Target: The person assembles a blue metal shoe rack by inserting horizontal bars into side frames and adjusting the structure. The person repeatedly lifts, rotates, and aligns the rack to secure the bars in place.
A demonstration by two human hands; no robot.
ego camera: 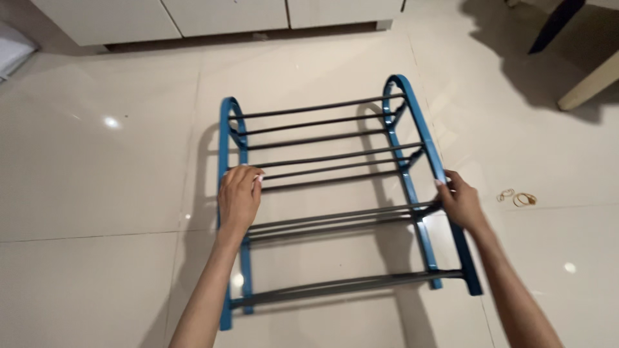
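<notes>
Floor: glossy pale tiles (97,167), with white cabinets (193,16) beyond the hands and a dark chair leg (554,26) far to the right.
Rack: a blue-sided rack (335,193) with dark cross rods (322,158) lies between the two hands, its arched ends pointing away from the person.
Left hand: the left hand (238,200) is closed over the left blue side frame, fingers wrapped near the middle rods.
Right hand: the right hand (459,203) grips the right blue side frame at about the same level.
Nearby: a few small rings (518,197) (possibly rubber bands) lie on the tiles just right of the right hand.
Step in hand: by my judgement, the rack is held by both sides for steadying or shifting.
Next move calls for: an even pull from both hands, so the frame does not twist or shed rods.
</notes>
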